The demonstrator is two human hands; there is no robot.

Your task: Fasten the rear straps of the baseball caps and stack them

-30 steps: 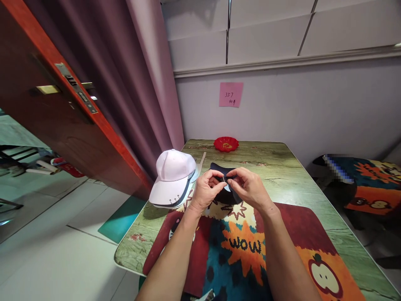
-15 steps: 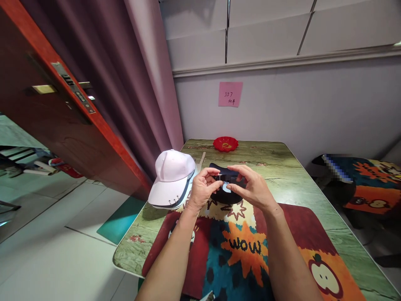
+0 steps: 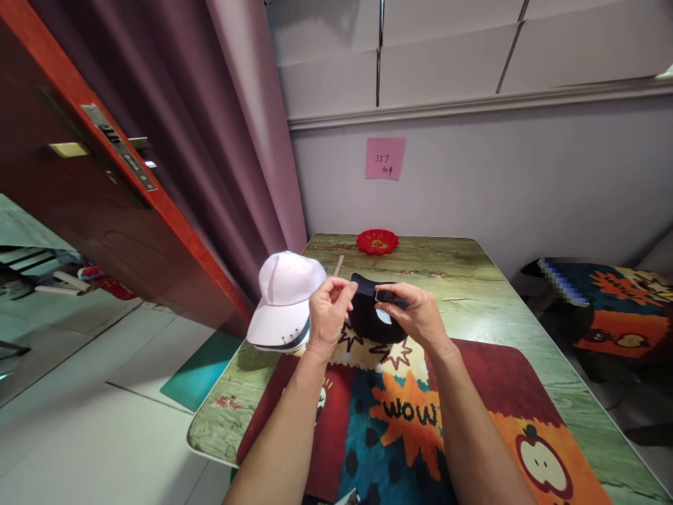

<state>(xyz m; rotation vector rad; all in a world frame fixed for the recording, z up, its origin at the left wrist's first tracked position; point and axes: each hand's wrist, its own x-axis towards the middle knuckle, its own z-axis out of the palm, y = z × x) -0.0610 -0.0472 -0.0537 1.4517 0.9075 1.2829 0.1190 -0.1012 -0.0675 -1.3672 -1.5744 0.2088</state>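
I find one container, a red dish (image 3: 364, 242) at the far end of the counter (image 3: 452, 263), bearing a gold mark inside. Two caps are plainly visible: a white cap (image 3: 289, 280) and, between the hands, a black cap (image 3: 373, 324), strap pinched in the right hand's (image 3: 418, 315) fingers. The left hand's (image 3: 330, 315) fingers sit narrow, contents undeterminable.

At the upper centre of the frame, a pink note (image 3: 385, 158) on the wall (image 3: 488, 168) carries the handwritten number "357", with two small Chinese characters below it; the first looks like "向", the second is unclear. In the lower centre, "WOW" stands in dark capitals on an orange burst printed on the mat (image 3: 512, 372). At the right edge, dark lettering on a second mat (image 3: 613, 326) is too small to read surely. Any print on the pale patch (image 3: 384, 316) of the black cap (image 3: 365, 324), mid-frame, is illegible.
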